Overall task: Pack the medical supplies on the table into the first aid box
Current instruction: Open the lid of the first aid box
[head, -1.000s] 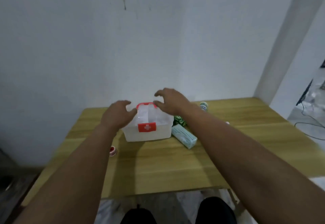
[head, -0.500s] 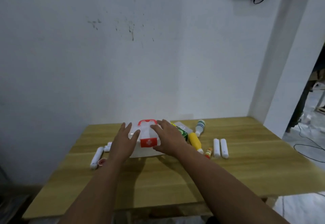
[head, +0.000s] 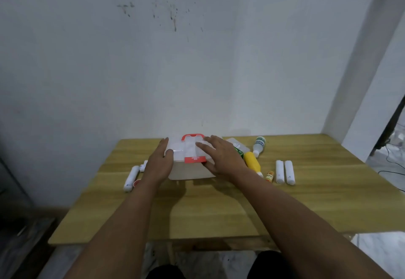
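The first aid box (head: 190, 172) is translucent white with a red handle (head: 192, 136) and a red latch (head: 195, 159); its lid is down. It stands at the back middle of the wooden table (head: 197, 213). My left hand (head: 157, 164) holds its left side, thumb on the lid. My right hand (head: 223, 158) lies spread on the right of the lid, thumb by the latch. To the right lie a yellow bottle (head: 252, 161), a white bottle (head: 259, 146), a green box (head: 239, 152), a small orange vial (head: 270, 176) and two white rolls (head: 284, 171).
Left of the box lie a long white roll (head: 131, 177), a small red and white item (head: 137, 182) and a small white piece (head: 143, 165). A white wall rises right behind the table. Cables trail on the floor at the far right (head: 392, 160).
The view has pulled back, so more supplies show on both sides of the box. Both hands have settled from the box's upper edges onto its lid and sides.
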Demonstrator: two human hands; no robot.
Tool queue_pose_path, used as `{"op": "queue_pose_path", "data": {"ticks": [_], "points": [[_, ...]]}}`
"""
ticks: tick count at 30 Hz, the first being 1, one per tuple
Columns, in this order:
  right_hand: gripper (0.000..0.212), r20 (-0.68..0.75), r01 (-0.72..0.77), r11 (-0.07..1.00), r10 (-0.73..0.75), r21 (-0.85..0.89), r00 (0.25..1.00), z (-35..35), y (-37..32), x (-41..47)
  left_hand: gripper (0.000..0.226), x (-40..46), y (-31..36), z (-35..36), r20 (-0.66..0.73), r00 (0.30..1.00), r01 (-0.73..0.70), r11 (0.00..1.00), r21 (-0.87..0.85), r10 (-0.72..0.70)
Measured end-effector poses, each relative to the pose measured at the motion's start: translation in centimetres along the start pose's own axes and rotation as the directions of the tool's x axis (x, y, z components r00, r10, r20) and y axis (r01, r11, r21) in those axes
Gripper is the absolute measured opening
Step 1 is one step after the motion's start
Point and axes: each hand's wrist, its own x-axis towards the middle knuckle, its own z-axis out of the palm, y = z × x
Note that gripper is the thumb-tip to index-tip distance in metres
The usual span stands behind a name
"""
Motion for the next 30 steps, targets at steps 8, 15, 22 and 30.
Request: {"op": "queue_pose_path", "data": {"ticks": [8, 15, 22, 30], "points": [[0.037, -0.105, -0.04, 0.967, 0.069, 0.253, 0.992, 0.1, 0.0, 0.1, 0.076, -0.8, -2.0, -1.3, 0.183, 0.983, -0.017, 0.999, -0.034, 0.023], [0.034, -0.123, -0.087, 0.909, 0.149, 0.407, 0.981, 0.5, 0.0, 0.0, 0.082, -1.2, -2.1, 0.1, 0.071, 0.997, -0.026, 0.994, -0.106, 0.034], [0.022, -0.244, -0.019, 0.838, 0.18, 0.545, 0.953, -1.7, -0.1, 2.7, 0.087, -1.2, -2.6, 0.2, 0.059, 0.998, -0.013, 0.995, -0.101, 0.02], [0.032, -0.075, -0.186, 0.791, 0.281, 0.583, 0.957, -4.7, 1.9, 8.8, 0.09, -0.6, -2.3, 0.0, -0.031, 0.999, -0.01, 1.0, -0.008, 0.01]]}}
